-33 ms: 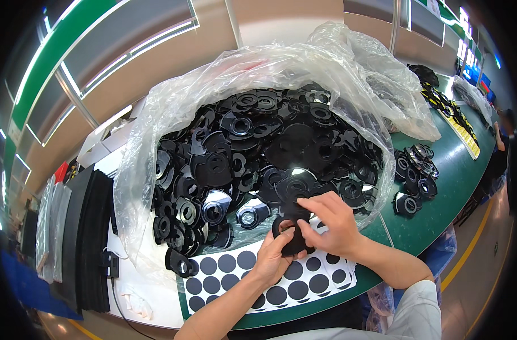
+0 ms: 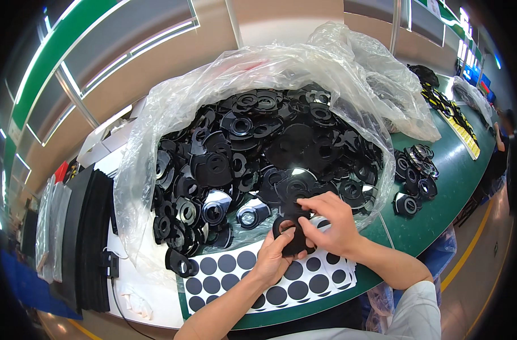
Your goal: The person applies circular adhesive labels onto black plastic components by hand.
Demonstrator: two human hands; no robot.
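Observation:
My left hand (image 2: 273,259) grips a black flat part with a round hole (image 2: 295,246), its thumb lying at the hole's edge. Over the far end of that part is my right hand (image 2: 336,225), thumb and forefinger bent around something dark. Whether this is the same part or a separate thin black piece, I cannot tell. Beneath both hands lies a white sheet with rows of black round stickers (image 2: 219,273). Just beyond them, a heap of similar black ringed parts (image 2: 216,164) fills a large clear plastic bag (image 2: 136,190); some have shiny faces.
A smaller group of black parts (image 2: 421,170) lies on the green table (image 2: 439,212) at the right. Dark upright sheets (image 2: 94,238) stand at the left beside a small black device with a cable (image 2: 109,264). Another person (image 2: 503,141) is at the far right.

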